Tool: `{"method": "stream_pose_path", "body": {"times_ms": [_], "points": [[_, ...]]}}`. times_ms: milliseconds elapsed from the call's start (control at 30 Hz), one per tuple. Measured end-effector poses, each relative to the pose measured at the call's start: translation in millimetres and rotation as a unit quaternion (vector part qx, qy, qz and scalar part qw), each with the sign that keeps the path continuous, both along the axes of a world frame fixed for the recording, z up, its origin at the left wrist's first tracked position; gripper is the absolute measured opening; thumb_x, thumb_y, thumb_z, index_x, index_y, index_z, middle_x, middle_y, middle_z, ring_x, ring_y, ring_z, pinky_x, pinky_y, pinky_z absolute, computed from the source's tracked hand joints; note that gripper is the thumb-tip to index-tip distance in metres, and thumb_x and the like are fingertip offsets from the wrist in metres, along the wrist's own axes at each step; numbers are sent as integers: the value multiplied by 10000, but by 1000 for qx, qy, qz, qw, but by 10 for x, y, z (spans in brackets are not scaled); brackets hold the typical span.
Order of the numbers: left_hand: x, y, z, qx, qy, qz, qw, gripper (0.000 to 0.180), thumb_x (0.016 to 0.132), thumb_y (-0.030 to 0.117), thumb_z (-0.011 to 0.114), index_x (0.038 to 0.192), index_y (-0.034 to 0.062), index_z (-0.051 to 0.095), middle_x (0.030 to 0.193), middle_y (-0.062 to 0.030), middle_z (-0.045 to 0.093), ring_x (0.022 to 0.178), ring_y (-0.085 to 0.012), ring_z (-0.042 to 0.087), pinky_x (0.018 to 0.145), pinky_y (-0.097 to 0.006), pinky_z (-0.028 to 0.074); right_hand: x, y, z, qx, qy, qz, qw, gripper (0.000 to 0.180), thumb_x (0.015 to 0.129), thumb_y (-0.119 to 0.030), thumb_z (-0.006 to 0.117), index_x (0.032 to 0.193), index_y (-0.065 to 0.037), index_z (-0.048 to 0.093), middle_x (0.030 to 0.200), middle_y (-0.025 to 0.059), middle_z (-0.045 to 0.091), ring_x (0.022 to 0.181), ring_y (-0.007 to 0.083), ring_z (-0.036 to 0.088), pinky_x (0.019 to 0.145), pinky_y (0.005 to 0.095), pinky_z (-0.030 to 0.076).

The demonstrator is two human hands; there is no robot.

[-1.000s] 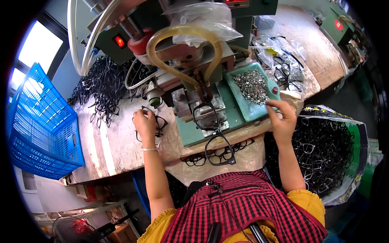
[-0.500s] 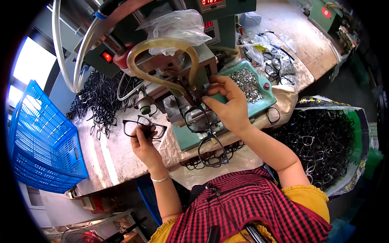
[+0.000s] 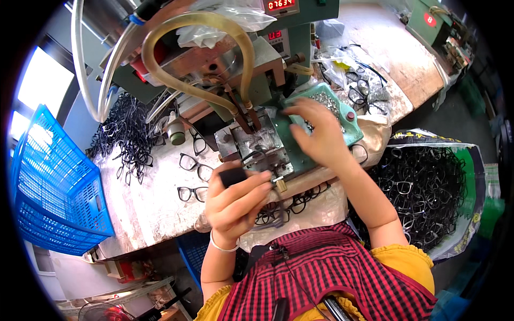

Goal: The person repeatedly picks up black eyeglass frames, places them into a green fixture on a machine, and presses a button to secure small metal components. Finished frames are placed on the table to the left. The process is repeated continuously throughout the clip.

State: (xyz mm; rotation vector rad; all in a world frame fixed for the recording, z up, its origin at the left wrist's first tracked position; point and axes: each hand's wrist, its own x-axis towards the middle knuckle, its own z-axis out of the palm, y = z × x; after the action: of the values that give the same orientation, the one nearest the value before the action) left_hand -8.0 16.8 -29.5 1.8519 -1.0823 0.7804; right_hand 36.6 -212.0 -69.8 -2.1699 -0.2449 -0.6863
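My left hand [image 3: 235, 206] is at the front of the machine's metal fixture [image 3: 259, 144], fingers closed round a dark eyeglass frame [image 3: 276, 214] that is blurred and partly hidden. A black pad or cover [image 3: 232, 177] shows at its thumb side. My right hand [image 3: 324, 134] hovers by the near left edge of the green tray [image 3: 353, 128], thumb and fingers apart, nothing visible in them. Small shiny metal parts [image 3: 327, 101] lie in that tray. Two dark copper-coloured electrode-like bars [image 3: 247, 119] point down onto the fixture, with a curved yellowish hose [image 3: 198, 18] above.
Loose eyeglass frames [image 3: 191, 193] lie left of the fixture, and a dark heap of frames [image 3: 126, 134] lies behind them. A blue basket [image 3: 64, 187] stands at the left. At the right, a large sack [image 3: 476, 160] holds many black frames [image 3: 423, 187]. Bagged glasses [image 3: 364, 88] lie far right.
My left hand has moved right to the fixture, and the frame it held now lies on the table. My right hand has shifted right from the electrodes toward the tray and opened.
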Motion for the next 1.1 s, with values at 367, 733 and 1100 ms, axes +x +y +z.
{"method": "stream_pose_path", "body": {"times_ms": [367, 733, 1100], "points": [[121, -27, -71, 78, -1, -20, 997, 217, 749, 52, 763, 964, 67, 745, 998, -100, 753, 875, -281, 670, 925, -453, 499, 541, -273, -566, -151, -68, -147, 975, 88, 746, -186, 728, 812, -126, 725, 942, 59, 672, 983, 277, 640, 762, 417, 548], [-775, 879, -118, 140, -53, 359, 921, 281, 835, -47, 661, 1115, -32, 652, 1110, -204, 709, 996, -330, 690, 930, -410, 531, -24, -511, -568, 312, 71, -127, 939, 134, 896, -86, 695, 1011, -29, 735, 872, 56, 724, 773, 138, 667, 685, 283, 520], [799, 1373, -646, 234, 23, 466, 853, 371, 821, -12, 645, 1177, 93, 671, 982, -90, 730, 910, -269, 652, 942, -402, 443, 260, -122, -380, 346, 26, -74, 935, 139, 872, -52, 697, 1000, -14, 734, 921, 35, 735, 853, 92, 657, 778, 240, 501]]}}
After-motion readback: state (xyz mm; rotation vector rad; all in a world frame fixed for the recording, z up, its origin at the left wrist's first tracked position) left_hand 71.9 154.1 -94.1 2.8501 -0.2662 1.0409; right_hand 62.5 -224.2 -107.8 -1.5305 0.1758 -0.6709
